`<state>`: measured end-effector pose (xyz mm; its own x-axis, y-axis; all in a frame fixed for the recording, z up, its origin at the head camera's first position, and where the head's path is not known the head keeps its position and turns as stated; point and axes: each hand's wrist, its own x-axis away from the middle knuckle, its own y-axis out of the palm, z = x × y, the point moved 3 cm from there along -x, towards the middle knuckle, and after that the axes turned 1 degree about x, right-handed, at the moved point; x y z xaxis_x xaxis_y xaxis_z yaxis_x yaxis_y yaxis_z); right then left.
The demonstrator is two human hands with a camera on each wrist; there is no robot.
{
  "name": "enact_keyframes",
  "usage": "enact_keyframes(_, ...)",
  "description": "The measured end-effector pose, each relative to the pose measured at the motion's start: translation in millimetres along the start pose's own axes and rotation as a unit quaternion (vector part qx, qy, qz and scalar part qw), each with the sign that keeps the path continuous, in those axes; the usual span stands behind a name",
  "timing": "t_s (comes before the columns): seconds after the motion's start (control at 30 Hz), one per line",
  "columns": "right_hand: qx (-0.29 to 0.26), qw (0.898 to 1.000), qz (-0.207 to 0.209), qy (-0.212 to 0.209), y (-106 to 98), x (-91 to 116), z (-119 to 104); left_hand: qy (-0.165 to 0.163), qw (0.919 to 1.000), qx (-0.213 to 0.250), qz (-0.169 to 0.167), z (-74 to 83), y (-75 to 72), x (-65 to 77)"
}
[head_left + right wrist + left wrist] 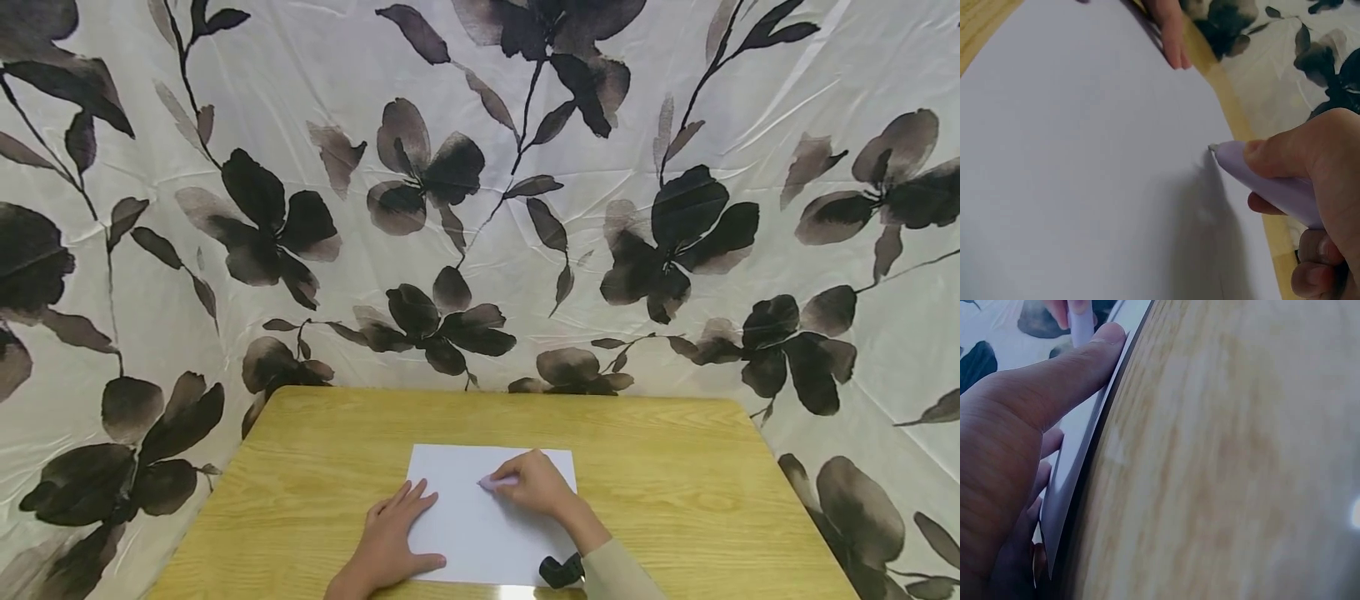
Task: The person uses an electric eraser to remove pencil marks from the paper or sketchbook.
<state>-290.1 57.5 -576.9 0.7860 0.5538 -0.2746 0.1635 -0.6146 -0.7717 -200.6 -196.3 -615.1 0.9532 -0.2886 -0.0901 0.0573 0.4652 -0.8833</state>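
A white sheet of paper [480,533] lies on the wooden table. My left hand [393,533] rests flat over its left edge, fingers spread and thumb on the lower left part. In the left wrist view the thumb [1085,365] lies along the paper's edge. My right hand [536,483] pinches a thick lavender pen-like tool [1266,187] between thumb and fingers. Its short grey tip [1213,148] points down at the sheet's upper middle, tip right at the paper. The other fingers [1316,275] are curled below it.
The yellow wooden table [675,475] extends around the paper on all sides. A black device [561,572] sits by the right wrist, over the sheet's lower right corner. Cloth with a dark floral print [480,217] hangs behind and beside the table.
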Motion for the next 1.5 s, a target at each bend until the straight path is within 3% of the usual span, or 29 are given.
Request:
enact_keyframes(0.33, -0.002, 1.0, 0.003, 0.007, 2.0, 4.8, 5.4, 0.002, 1.0, -0.001, -0.005, 0.1, 6.8, -0.5)
enact_keyframes(0.63, 0.006, 1.0, 0.008, 0.005, -0.2, 0.7, 3.4, -0.005, 1.0, 0.003, -0.006, 0.5, 0.3, -1.3)
enact_keyframes(1.5, 0.0, 1.0, -0.006, 0.022, 0.6, -1.6, 2.1, 0.005, 1.0, 0.007, 0.005, 1.7, 0.0, -1.8)
